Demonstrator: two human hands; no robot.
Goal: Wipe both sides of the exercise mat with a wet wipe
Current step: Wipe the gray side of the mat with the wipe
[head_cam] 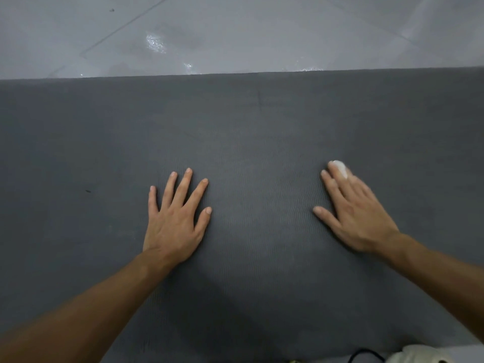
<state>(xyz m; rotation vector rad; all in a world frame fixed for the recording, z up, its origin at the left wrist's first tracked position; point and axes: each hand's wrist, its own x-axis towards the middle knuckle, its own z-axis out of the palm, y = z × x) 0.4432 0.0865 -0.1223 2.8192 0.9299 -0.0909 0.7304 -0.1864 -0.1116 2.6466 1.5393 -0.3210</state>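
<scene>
A dark grey exercise mat [248,121] lies flat on the floor and fills most of the view. My left hand [175,216] rests flat on it with fingers spread and holds nothing. My right hand [353,208] lies on the mat to the right, fingers straight. A small piece of white wet wipe [340,167] shows under and between its fingertips, pressed onto the mat. Most of the wipe is hidden by the fingers.
Beyond the mat's far edge lies a pale grey tiled floor [235,32] with glossy wet patches. At the bottom right edge I see a light garment [424,356] and a dark cord [366,355].
</scene>
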